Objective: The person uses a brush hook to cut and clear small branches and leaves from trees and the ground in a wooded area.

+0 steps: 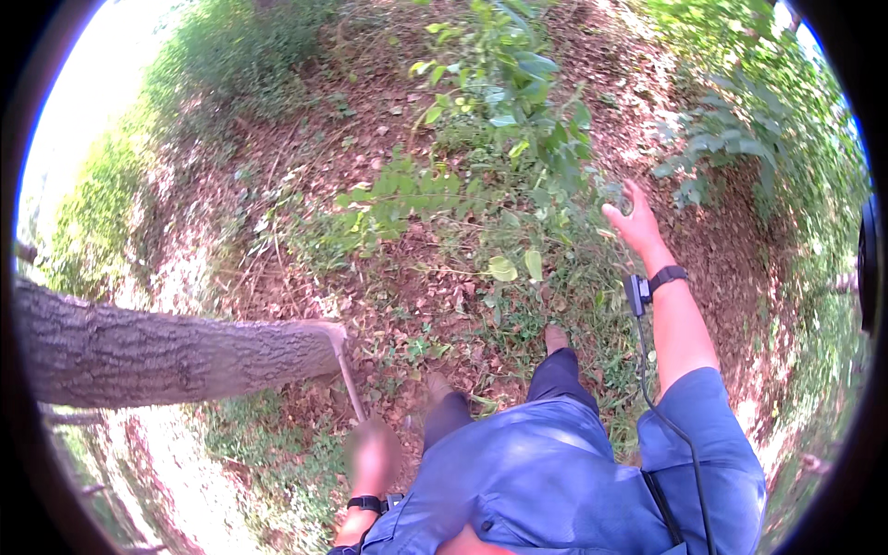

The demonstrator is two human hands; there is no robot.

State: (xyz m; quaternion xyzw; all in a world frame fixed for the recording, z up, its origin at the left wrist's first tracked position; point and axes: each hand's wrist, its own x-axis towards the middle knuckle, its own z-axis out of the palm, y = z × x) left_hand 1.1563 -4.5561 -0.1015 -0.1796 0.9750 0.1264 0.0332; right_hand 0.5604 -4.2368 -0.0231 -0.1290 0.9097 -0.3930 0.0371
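Observation:
My left hand (373, 458), partly blurred, is closed round the lower end of a thin-handled hand tool (350, 379). The tool slants up and away to the foot of a tree trunk (176, 356), where a pale head bends left against the bark. What kind of tool it is, I cannot make out. On the other side, my right hand (635, 222) reaches forward with thumb and fingers apart, holding nothing visible. Leafy green stems (555, 139) rise just left of it; whether it touches any is unclear.
Dry brown leaves (370, 129) and low green weeds (435, 347) cover the ground around my shoes. Denser bushes (231, 65) stand at the far left, with more foliage (731, 139) at the right. A black cable (668, 421) runs along my right arm.

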